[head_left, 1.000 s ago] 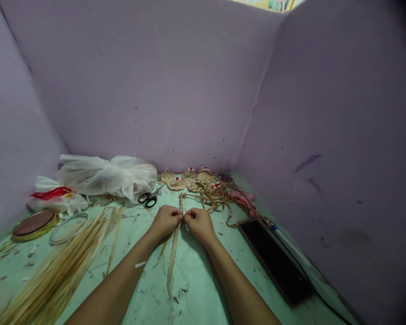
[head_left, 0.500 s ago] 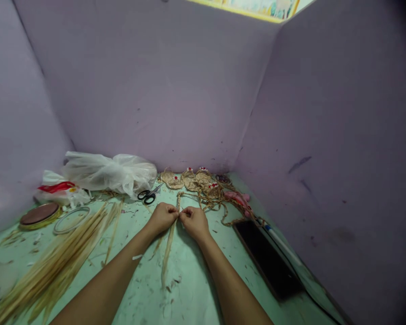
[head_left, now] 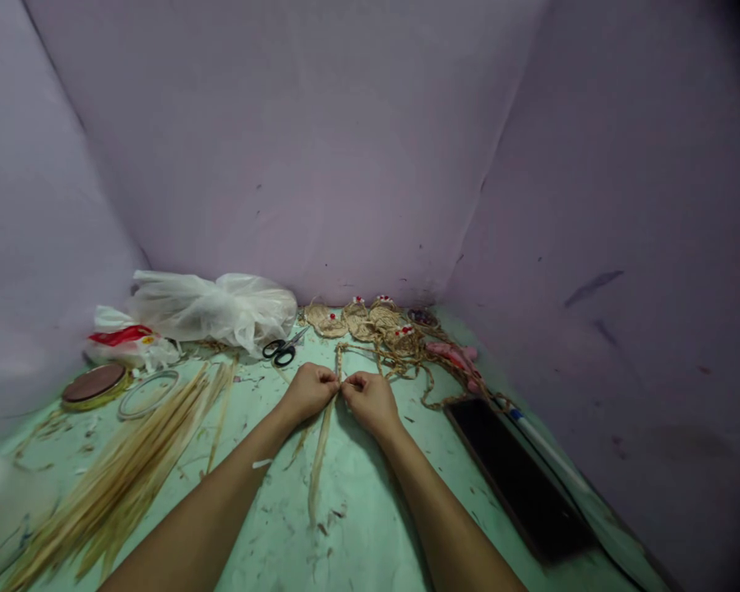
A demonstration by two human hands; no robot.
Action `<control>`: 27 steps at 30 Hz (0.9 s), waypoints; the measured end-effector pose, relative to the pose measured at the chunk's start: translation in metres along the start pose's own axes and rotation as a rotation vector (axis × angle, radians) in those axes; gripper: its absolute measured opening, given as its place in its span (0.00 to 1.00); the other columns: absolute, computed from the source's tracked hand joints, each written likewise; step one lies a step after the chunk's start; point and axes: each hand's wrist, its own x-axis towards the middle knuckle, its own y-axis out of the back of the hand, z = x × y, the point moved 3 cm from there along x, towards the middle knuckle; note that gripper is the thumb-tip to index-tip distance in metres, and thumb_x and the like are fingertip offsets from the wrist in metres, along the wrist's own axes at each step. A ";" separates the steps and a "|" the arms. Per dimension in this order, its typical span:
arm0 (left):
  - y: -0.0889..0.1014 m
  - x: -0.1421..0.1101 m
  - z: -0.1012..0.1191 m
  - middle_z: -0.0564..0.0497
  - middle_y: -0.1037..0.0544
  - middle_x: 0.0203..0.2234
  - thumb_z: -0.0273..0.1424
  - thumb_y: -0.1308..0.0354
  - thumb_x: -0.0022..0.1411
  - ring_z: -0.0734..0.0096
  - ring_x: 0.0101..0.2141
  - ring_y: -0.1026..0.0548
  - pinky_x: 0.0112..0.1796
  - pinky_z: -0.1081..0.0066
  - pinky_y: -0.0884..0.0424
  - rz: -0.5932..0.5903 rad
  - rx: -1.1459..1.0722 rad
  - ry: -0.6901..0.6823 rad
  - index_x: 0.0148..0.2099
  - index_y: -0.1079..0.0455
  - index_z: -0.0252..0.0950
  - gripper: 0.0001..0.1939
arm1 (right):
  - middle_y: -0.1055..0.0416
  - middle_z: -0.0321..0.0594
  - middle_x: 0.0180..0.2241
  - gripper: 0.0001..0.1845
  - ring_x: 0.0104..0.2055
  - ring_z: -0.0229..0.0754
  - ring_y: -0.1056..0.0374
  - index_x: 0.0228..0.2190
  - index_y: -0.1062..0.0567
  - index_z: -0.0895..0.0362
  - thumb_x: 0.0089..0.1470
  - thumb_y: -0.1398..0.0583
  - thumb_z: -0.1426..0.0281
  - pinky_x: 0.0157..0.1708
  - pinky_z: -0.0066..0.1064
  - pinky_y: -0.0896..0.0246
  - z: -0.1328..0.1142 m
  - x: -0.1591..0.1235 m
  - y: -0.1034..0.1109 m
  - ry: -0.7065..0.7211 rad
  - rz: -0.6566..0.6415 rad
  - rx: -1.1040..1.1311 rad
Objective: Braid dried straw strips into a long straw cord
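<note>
Two hands: L hand (head_left: 312, 391) & R hand (head_left: 371, 404) nearly tog. mid-surface, both pinching narrow braid (head_left: 339, 362) btwn thumbs & fingers.
Braid: plaited part runs up past the hands; loose strands (head_left: 321, 464) trail below, twd person, over green surface (head_left: 370, 526).
Scissors (head_left: 291, 343): blk handles, just beyond L hand, nr wht plastic bag (head_left: 222, 308).
Fibre bundle (head_left: 127, 464): long pale strands, L side; round brown-topped tin (head_left: 95, 383) nr its far end.
Woven discs (head_left: 361, 325): w/ red beads, at back by purple wall (head_left: 321, 164).
Cord tangle (head_left: 400, 355): beside discs, runs R twd pink item (head_left: 462, 353).
Dark slab (head_left: 521, 481): flat, R side, well apart from hands.
</note>
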 end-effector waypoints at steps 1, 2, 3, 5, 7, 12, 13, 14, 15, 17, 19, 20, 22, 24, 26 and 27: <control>0.000 0.000 0.001 0.58 0.43 0.12 0.30 0.52 0.40 0.79 0.19 0.45 0.22 0.77 0.49 0.001 0.002 0.001 0.17 0.38 0.31 0.08 | 0.28 0.39 0.21 0.13 0.23 0.35 0.37 0.23 0.24 0.58 0.42 0.47 0.67 0.21 0.23 0.52 0.000 0.000 0.000 0.000 -0.004 0.004; 0.000 -0.001 0.001 0.58 0.43 0.12 0.30 0.52 0.40 0.79 0.19 0.45 0.21 0.77 0.49 -0.002 0.003 0.004 0.16 0.38 0.31 0.08 | 0.28 0.39 0.20 0.12 0.23 0.35 0.37 0.23 0.24 0.58 0.42 0.47 0.68 0.21 0.23 0.52 0.000 0.000 0.000 0.005 -0.005 0.006; 0.000 -0.001 0.002 0.58 0.44 0.12 0.30 0.52 0.39 0.80 0.18 0.46 0.21 0.77 0.50 -0.004 0.003 0.007 0.16 0.38 0.31 0.08 | 0.28 0.39 0.20 0.12 0.23 0.35 0.37 0.23 0.24 0.58 0.42 0.47 0.68 0.21 0.23 0.52 0.000 0.000 0.000 0.013 -0.002 0.007; 0.000 -0.001 0.003 0.58 0.44 0.12 0.30 0.52 0.40 0.80 0.18 0.46 0.21 0.77 0.50 -0.001 0.005 0.006 0.17 0.37 0.31 0.08 | 0.29 0.39 0.21 0.12 0.23 0.35 0.38 0.23 0.24 0.58 0.41 0.47 0.68 0.21 0.23 0.52 0.000 -0.001 0.000 0.027 0.007 0.005; 0.000 -0.001 0.002 0.58 0.44 0.12 0.30 0.52 0.40 0.80 0.18 0.46 0.21 0.77 0.50 0.011 0.016 -0.005 0.16 0.38 0.31 0.08 | 0.29 0.39 0.21 0.12 0.23 0.35 0.38 0.23 0.24 0.58 0.42 0.47 0.68 0.21 0.23 0.52 -0.001 -0.003 0.001 0.031 0.014 0.001; 0.000 -0.001 -0.002 0.58 0.42 0.13 0.31 0.51 0.40 0.80 0.19 0.45 0.21 0.77 0.48 0.023 0.016 -0.003 0.18 0.36 0.30 0.09 | 0.29 0.39 0.20 0.12 0.21 0.34 0.40 0.23 0.24 0.58 0.42 0.47 0.67 0.20 0.23 0.55 -0.002 -0.003 0.002 0.029 0.006 -0.002; 0.000 0.000 -0.002 0.58 0.41 0.13 0.31 0.51 0.40 0.80 0.19 0.45 0.21 0.77 0.48 0.024 0.012 -0.006 0.18 0.35 0.30 0.09 | 0.30 0.39 0.20 0.12 0.21 0.34 0.40 0.23 0.24 0.58 0.42 0.46 0.67 0.19 0.23 0.55 -0.002 -0.002 0.002 0.025 0.006 -0.001; 0.000 -0.001 -0.002 0.58 0.41 0.13 0.31 0.51 0.40 0.80 0.19 0.44 0.22 0.78 0.48 0.024 0.010 -0.010 0.18 0.35 0.30 0.09 | 0.30 0.39 0.19 0.12 0.21 0.34 0.41 0.23 0.24 0.58 0.41 0.46 0.67 0.19 0.23 0.56 -0.002 -0.002 0.002 0.018 0.006 0.000; 0.000 -0.001 -0.002 0.58 0.41 0.13 0.31 0.51 0.40 0.80 0.19 0.45 0.21 0.78 0.48 0.023 0.008 -0.011 0.18 0.35 0.30 0.09 | 0.30 0.39 0.19 0.12 0.21 0.34 0.41 0.23 0.24 0.58 0.41 0.46 0.67 0.19 0.23 0.56 -0.002 -0.002 0.002 0.010 0.008 0.003; 0.000 -0.001 -0.001 0.58 0.42 0.13 0.31 0.51 0.40 0.80 0.19 0.45 0.21 0.77 0.48 0.020 0.005 -0.004 0.17 0.36 0.30 0.09 | 0.30 0.38 0.19 0.12 0.20 0.34 0.42 0.23 0.24 0.59 0.41 0.46 0.67 0.19 0.23 0.56 -0.001 -0.001 0.002 0.008 0.010 0.017; 0.001 -0.002 0.000 0.58 0.42 0.12 0.31 0.51 0.40 0.80 0.19 0.45 0.21 0.77 0.48 0.015 -0.015 0.005 0.17 0.36 0.30 0.09 | 0.31 0.38 0.18 0.12 0.20 0.34 0.42 0.22 0.25 0.59 0.41 0.47 0.68 0.20 0.23 0.55 0.000 0.000 0.001 0.027 -0.001 0.054; 0.001 -0.002 0.000 0.58 0.42 0.12 0.31 0.51 0.40 0.80 0.18 0.46 0.21 0.77 0.49 0.012 -0.032 0.010 0.18 0.36 0.30 0.09 | 0.32 0.37 0.18 0.12 0.21 0.33 0.42 0.22 0.25 0.59 0.41 0.47 0.68 0.20 0.23 0.54 0.001 0.001 0.000 0.041 -0.015 0.084; 0.002 -0.002 -0.001 0.58 0.44 0.12 0.31 0.51 0.40 0.81 0.18 0.47 0.21 0.78 0.50 0.000 -0.072 0.026 0.18 0.36 0.30 0.08 | 0.33 0.36 0.17 0.12 0.20 0.33 0.43 0.22 0.25 0.60 0.41 0.47 0.67 0.20 0.23 0.54 0.005 0.003 -0.002 0.055 -0.065 0.161; 0.003 -0.002 -0.002 0.59 0.45 0.11 0.31 0.51 0.40 0.82 0.17 0.48 0.20 0.78 0.51 -0.016 -0.101 0.047 0.17 0.37 0.30 0.08 | 0.35 0.35 0.16 0.13 0.19 0.32 0.45 0.22 0.26 0.61 0.41 0.47 0.66 0.19 0.22 0.54 0.009 0.006 -0.004 0.038 -0.114 0.241; 0.003 -0.001 -0.001 0.59 0.45 0.11 0.30 0.50 0.39 0.82 0.17 0.49 0.19 0.78 0.53 -0.037 -0.111 0.069 0.17 0.37 0.30 0.08 | 0.38 0.33 0.15 0.12 0.18 0.31 0.48 0.21 0.27 0.62 0.40 0.46 0.66 0.18 0.22 0.55 0.011 0.008 -0.005 0.002 -0.147 0.299; 0.003 -0.001 -0.001 0.59 0.45 0.11 0.30 0.50 0.39 0.82 0.17 0.49 0.19 0.78 0.53 -0.043 -0.110 0.081 0.17 0.37 0.30 0.08 | 0.39 0.33 0.15 0.12 0.18 0.31 0.49 0.20 0.28 0.62 0.39 0.46 0.66 0.18 0.22 0.55 0.012 0.009 -0.005 -0.017 -0.153 0.318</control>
